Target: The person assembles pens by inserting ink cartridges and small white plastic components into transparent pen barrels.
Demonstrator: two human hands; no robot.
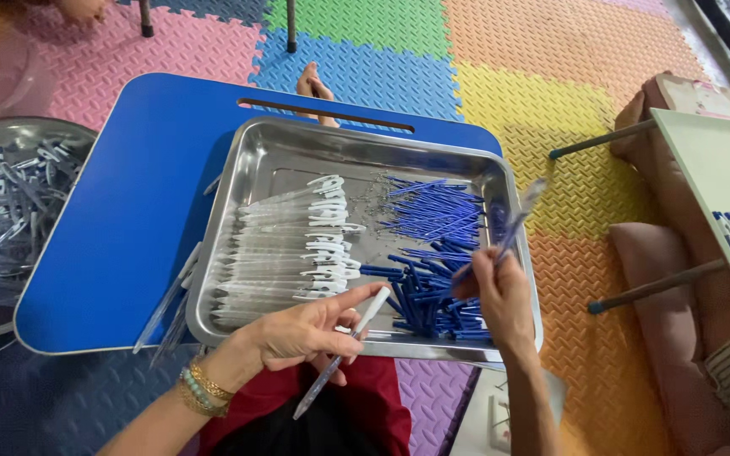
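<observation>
The left hand [302,335] pinches one clear plastic pen barrel [341,355] between thumb and fingers; its long axis runs diagonally, the white end up toward the right hand and the other end down toward the person's lap. Two beaded and gold-coloured bracelets [200,388] circle that wrist. The right hand [500,295] is closed around one thin blue refill [513,226], blurred, which slants up and away to the right. Just under both hands sits one rectangular stainless-steel tray [285,139], shiny and rounded at the corners. Ahead of the left hand lies a neat row of clear capped barrels [293,249], too many to count, long axes across the tray with white clips toward the middle. Between and ahead of the hands lies a loose pile of blue refills [428,245], pointing many ways. The tray rests on one blue lap table [128,219] with a slot handle. Farther left stands one round metal bowl [10,135] of pen parts. All sits on textured foam floor tiles [517,93] in several colours.
</observation>
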